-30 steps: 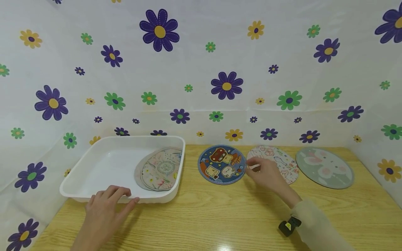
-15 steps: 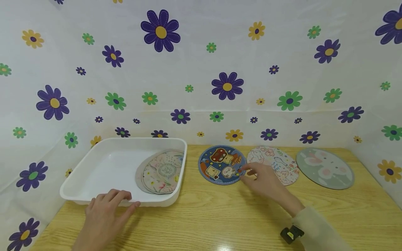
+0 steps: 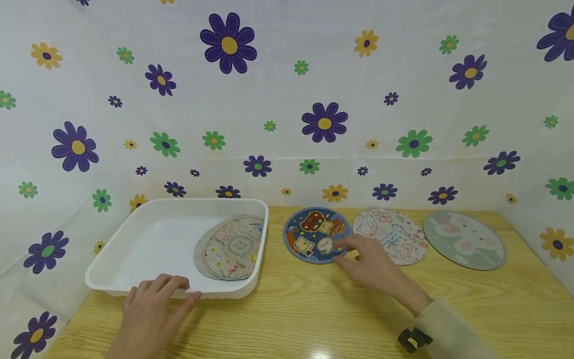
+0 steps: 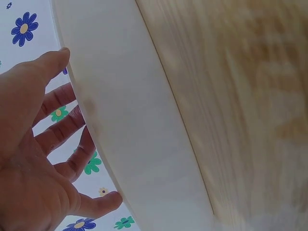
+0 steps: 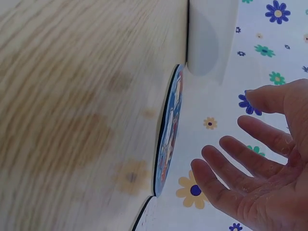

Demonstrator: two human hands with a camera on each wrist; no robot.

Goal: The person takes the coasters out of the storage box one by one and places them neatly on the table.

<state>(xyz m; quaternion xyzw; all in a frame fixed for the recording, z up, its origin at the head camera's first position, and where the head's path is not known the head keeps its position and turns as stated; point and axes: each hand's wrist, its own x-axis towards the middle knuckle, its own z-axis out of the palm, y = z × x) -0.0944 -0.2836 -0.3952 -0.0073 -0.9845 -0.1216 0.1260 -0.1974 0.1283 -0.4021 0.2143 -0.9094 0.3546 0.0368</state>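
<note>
At the front of a white plastic tray (image 3: 130, 227), my left hand (image 3: 150, 309) hooks its fingers over the rim, the thumb at the rim's outer side. In the left wrist view, the middle fingertips pass behind the tray wall (image 4: 125, 106). Inside the tray, a pink floral round mat (image 3: 230, 249) overlaps a plain greyish one (image 3: 202, 259) at the right end. My right hand (image 3: 369, 262) hovers at the right front edge of a dark blue cartoon round mat (image 3: 309, 242), fingers loosely bent. In the right wrist view this mat (image 5: 168, 130) lies flat, apart from the fingers.
Right of the blue mat lie a white-and-pink patterned round mat (image 3: 399, 239) and a grey-green rabbit mat (image 3: 464, 239). They line the back of the wooden table (image 3: 287, 319). A flower-printed sheet (image 3: 287, 89) hangs behind and along the sides.
The tray has slid slightly toward the front with my left hand. My right hand has moved left, from the gap between two mats to over the blue mat's right front edge.
</note>
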